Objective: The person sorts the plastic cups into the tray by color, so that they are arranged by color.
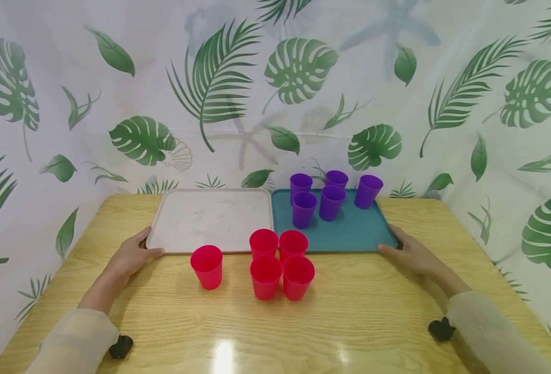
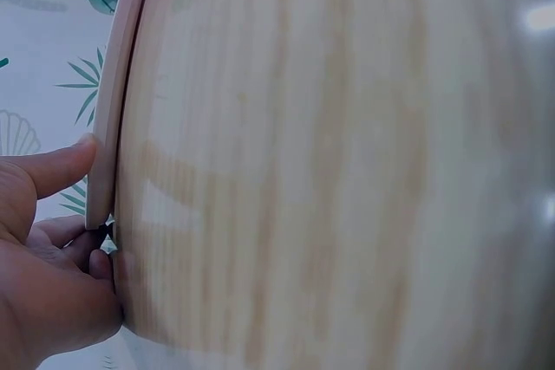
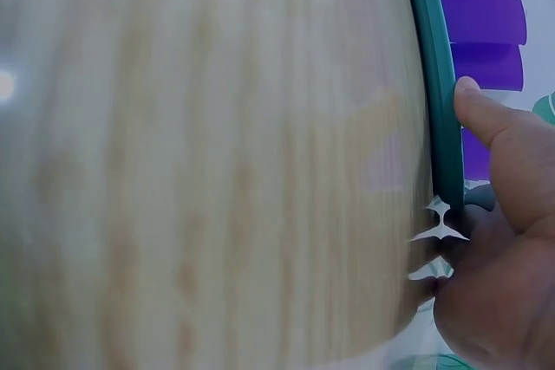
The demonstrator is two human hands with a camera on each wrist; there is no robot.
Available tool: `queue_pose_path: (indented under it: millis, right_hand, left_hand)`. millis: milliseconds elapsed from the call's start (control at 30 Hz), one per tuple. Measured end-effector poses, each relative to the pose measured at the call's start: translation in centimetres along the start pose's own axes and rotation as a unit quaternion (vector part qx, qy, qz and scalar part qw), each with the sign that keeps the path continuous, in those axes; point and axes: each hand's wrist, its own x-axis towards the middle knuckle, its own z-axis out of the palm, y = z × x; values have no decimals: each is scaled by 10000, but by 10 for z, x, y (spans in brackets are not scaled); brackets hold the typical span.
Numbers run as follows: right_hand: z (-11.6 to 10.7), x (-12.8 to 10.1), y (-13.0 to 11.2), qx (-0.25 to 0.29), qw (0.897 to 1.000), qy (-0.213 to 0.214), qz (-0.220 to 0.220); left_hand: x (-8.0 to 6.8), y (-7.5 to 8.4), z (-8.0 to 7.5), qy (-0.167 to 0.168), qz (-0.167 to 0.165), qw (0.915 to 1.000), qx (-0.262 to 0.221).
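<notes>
My left hand (image 1: pixel 132 253) grips the white tray (image 1: pixel 214 218) at its near left corner, with the thumb on the rim and fingers curled under the edge in the left wrist view. My right hand (image 1: pixel 411 253) grips the teal tray (image 1: pixel 354 236) the same way at its near right corner. The two trays lie side by side, touching or nearly so. Several purple cups (image 1: pixel 304 212) stand upright on the teal tray, one of them (image 1: pixel 367 193) apart at the right. In front of the trays, several red cups (image 1: pixel 266 280) stand close together on the table.
A single red cup (image 1: pixel 208 270) stands to the left of the red group, close to the white tray's front edge. The wooden table (image 1: pixel 350 306) ends at the back against a leaf-patterned cloth (image 1: pixel 238 104).
</notes>
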Motion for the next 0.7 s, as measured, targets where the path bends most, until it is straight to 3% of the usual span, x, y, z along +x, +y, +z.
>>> queue_pose_path:
  millis: [267, 700]
  right_hand:
    - [1, 2, 17, 168, 9997, 16, -158]
    - [1, -1, 3, -59, 10000, -9, 67]
  left_hand:
    - [2, 1, 2, 23, -41, 9998, 214]
    - [0, 6, -2, -64, -94, 9978, 653]
